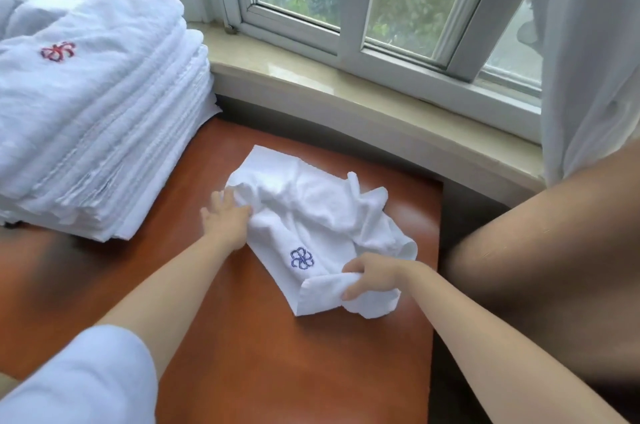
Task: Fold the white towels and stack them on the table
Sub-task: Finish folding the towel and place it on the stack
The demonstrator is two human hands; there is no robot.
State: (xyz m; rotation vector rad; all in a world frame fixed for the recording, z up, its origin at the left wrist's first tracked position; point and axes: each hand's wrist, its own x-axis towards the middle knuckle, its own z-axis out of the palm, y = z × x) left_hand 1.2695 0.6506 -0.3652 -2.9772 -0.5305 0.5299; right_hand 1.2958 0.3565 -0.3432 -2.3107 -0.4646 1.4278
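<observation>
One head-worn camera looks forward and steeply down, close over the wooden table (242, 371), facing the window (346, 8) beyond its far edge.

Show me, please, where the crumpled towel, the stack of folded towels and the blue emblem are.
crumpled towel (311, 202): head view, on its rumpled middle.
stack of folded towels (97, 118): head view, on the top towel's surface.
blue emblem (302, 258): head view, on the embroidered flower's centre.

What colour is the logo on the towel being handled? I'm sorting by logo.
Blue, on the crumpled towel; clearest in the head view.
</observation>
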